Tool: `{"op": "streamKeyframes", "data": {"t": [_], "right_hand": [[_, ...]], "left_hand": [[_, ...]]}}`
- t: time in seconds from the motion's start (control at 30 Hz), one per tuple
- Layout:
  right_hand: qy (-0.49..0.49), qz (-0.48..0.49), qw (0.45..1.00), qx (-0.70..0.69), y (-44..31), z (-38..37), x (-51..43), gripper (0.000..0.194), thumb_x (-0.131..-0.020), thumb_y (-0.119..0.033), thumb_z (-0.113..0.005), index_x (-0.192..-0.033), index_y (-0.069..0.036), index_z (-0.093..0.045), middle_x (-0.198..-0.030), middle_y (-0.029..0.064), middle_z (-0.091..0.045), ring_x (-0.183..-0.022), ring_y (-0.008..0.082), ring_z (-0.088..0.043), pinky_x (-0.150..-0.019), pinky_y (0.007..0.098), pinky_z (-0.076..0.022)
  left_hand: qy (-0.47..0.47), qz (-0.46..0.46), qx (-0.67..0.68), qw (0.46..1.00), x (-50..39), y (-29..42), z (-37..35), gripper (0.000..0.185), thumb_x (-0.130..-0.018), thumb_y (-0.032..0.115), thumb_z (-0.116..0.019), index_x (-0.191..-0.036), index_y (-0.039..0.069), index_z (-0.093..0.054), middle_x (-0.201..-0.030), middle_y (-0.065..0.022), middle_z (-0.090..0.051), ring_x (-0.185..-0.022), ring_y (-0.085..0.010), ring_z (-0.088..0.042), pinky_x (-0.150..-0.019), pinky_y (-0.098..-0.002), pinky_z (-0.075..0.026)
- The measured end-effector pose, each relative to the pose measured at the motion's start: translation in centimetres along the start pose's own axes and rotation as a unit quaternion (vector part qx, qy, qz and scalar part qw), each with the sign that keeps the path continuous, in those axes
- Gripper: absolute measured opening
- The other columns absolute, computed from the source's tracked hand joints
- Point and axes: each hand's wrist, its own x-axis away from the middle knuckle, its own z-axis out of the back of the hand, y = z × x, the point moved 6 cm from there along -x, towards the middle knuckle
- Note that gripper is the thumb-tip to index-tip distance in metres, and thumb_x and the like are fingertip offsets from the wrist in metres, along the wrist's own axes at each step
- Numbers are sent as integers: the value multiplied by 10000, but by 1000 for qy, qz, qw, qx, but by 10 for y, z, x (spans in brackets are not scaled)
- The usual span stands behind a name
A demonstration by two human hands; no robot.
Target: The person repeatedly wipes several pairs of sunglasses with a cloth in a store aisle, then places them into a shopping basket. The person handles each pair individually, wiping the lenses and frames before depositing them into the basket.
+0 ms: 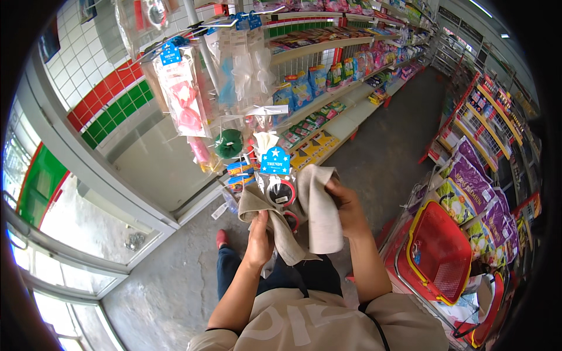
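Note:
A grey-beige cloth hangs in two folds between my hands. My left hand grips its left fold, thumb on top. The right fold is pinched near its upper edge by my right hand. Between the folds is a clear packet with a blue card header, holding round items with red-and-white rims. Whether my fingers also touch this packet is hidden by the cloth. Just beyond hang a green round accessory and small blue boxes.
Packaged accessories hang from a rack ahead. Shelves of goods run away to the right. A red shopping basket rests on a metal cart beside purple rice bags. A glass door is at left.

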Motion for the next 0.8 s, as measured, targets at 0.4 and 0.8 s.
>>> {"op": "streamKeyframes", "data": {"t": [0.4, 0.8], "right_hand": [[156, -56, 985, -44, 18, -49, -10, 202, -862, -100, -649, -1032, -20, -577, -925, 7, -603, -867, 83, -561, -772, 245, -456], [125, 23, 973, 193, 53, -21, -21, 376, -973, -317, -421, -1224, -45, -484, -1161, 77, -549, -1045, 185, -542, -895, 318, -452]], "left_hand": [[67, -169, -170, 968, 10, 8, -22, 315, -1003, 254, -401, -1168, 10, -514, -1072, -56, -574, -963, -122, -512, -853, -278, -412], [112, -198, -203, 952, 9, 29, -17, 153, -951, 101, -498, -895, 2, -600, -742, -13, -593, -663, -81, -548, -588, -234, -444]]}}
